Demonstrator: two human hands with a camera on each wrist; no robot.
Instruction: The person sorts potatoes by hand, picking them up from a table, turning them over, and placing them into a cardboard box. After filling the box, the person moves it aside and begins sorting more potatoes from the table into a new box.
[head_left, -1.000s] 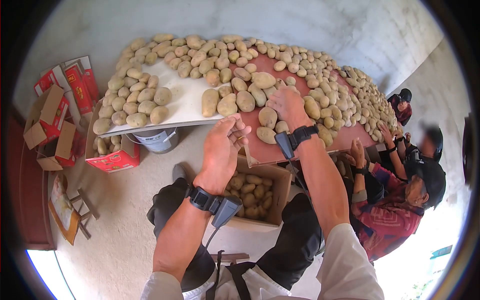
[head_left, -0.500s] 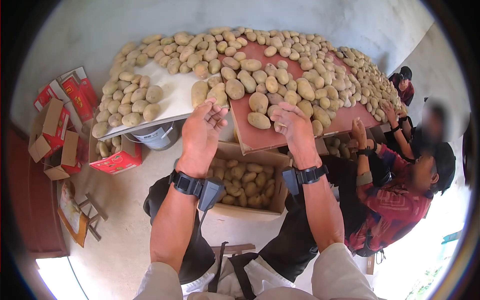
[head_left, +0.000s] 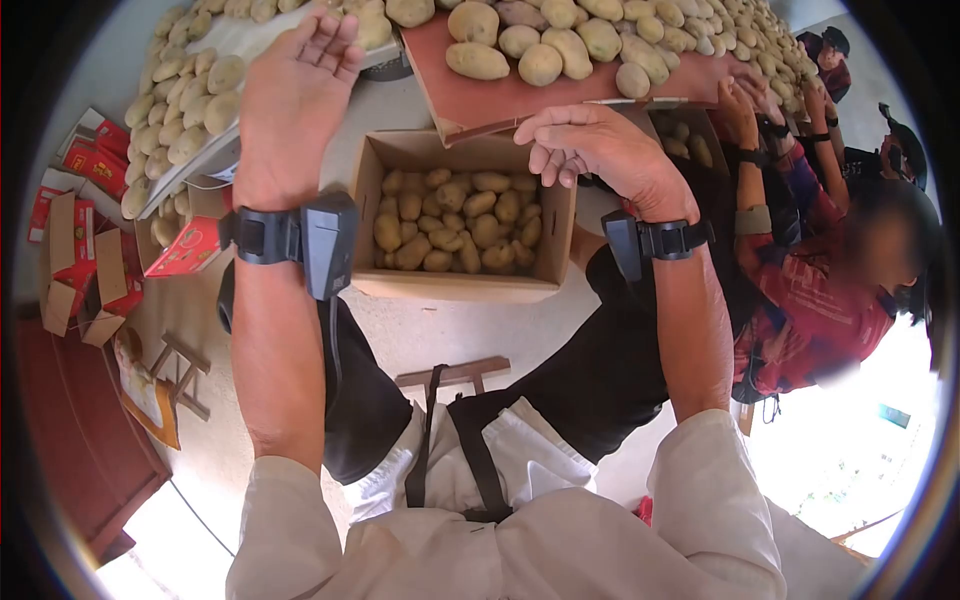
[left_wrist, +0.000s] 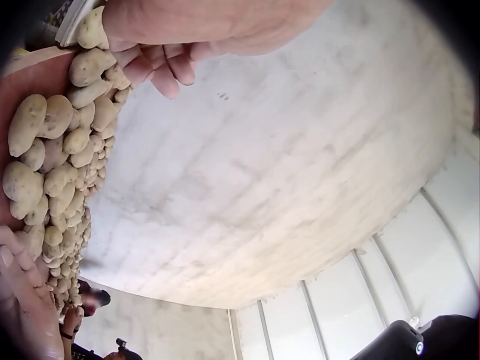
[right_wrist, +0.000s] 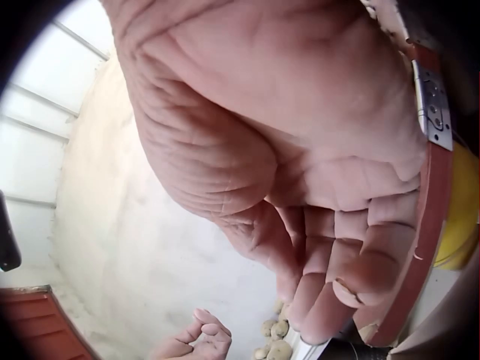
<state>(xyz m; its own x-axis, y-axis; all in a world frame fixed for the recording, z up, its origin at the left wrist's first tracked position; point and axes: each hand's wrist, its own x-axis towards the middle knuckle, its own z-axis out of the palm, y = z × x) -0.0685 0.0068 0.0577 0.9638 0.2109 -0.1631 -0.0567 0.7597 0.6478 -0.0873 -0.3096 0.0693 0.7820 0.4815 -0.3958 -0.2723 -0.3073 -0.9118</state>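
Note:
My left hand (head_left: 295, 105), palm facing inward with fingers loosely bent, hangs in the air left of the cardboard box (head_left: 460, 288). My right hand (head_left: 605, 150) is over the box's right rear corner, just in front of the red tabletop (head_left: 428, 75); its fingers curl slightly and hold nothing. Several potatoes (head_left: 460, 222) fill the bottom of the box. More potatoes (head_left: 540, 64) lie heaped on the red tabletop. In the right wrist view the right palm (right_wrist: 300, 150) shows bare, beside the tabletop's edge with its metal hinge (right_wrist: 433, 105).
A white board (head_left: 255, 40) with potatoes stands at the left, a red carton (head_left: 190, 250) under it. Opened red cartons (head_left: 75, 250) and a small stool (head_left: 180, 375) lie farther left. A person in a red patterned shirt (head_left: 820, 320) sits close on the right.
Both hands have drawn back from the potatoes on the tabletop and spread apart. The head view has tipped down, bringing the box fully into sight between the arms.

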